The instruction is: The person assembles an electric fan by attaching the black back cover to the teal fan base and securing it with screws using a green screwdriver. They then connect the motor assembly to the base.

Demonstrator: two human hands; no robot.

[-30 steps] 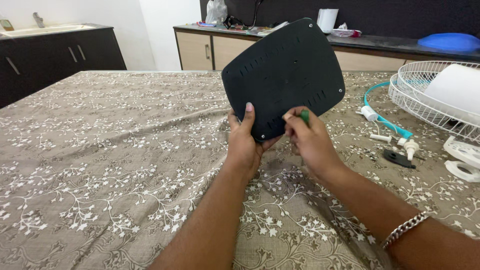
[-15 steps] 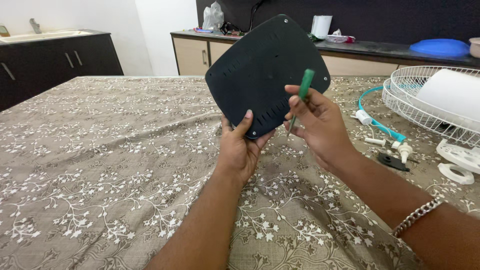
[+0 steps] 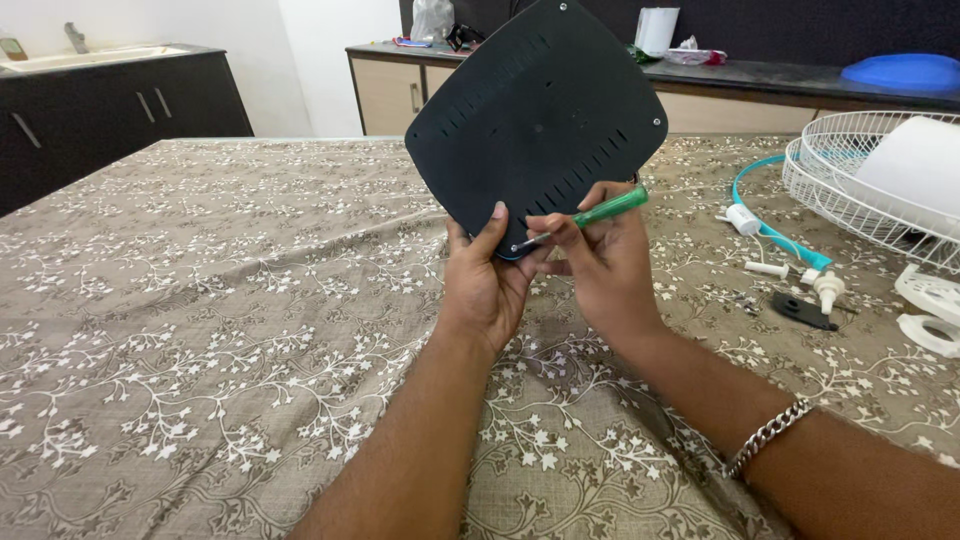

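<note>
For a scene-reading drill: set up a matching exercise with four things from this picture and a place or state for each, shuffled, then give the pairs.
Things:
1. black slotted panel
2. green-handled screwdriver
3. white wire fan guard
4. blue lid

Places or states:
A. on the dark counter at the back
B. gripped at its lower corner by the left hand
C. lying on the table's right side
D. in the right hand, tip at a corner screw

Pairs: 1-B, 2-D, 3-C, 4-A
</note>
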